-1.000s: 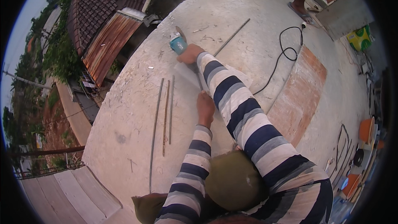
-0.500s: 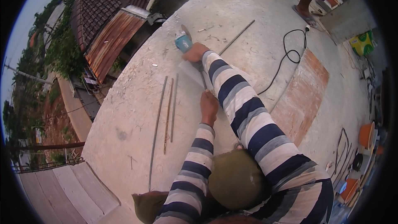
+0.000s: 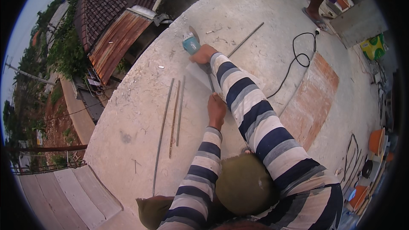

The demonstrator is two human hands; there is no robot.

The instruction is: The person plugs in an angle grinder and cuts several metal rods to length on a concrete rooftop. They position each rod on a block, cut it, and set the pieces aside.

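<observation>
My right hand [image 3: 204, 54] is closed around the body of a teal angle grinder [image 3: 190, 45], held low over the concrete. The grinder's thin disc [image 3: 194, 33] sticks up at its far end. My left hand [image 3: 216, 110], nearer to me, is closed on a thin dark metal rod [image 3: 211, 82] that runs away from it toward the grinder. Where the rod ends near the grinder is hidden by my right hand and sleeve. To the left of my left hand lie a long grey rod [image 3: 163, 136], a rusty rod [image 3: 174, 123] and a shorter grey rod [image 3: 181, 111].
Another metal rod [image 3: 246, 39] lies beyond my right forearm. A black cable [image 3: 284, 81] loops across the concrete [image 3: 132, 119] beside a reddish board [image 3: 313, 98]. A person's sandalled foot [image 3: 314, 16] stands at the far right. The slab's edge drops off toward a tiled roof [image 3: 100, 6].
The whole view has shifted very slightly, with the grinder and both hands appearing a few pixels further right. Both hands keep their grips.
</observation>
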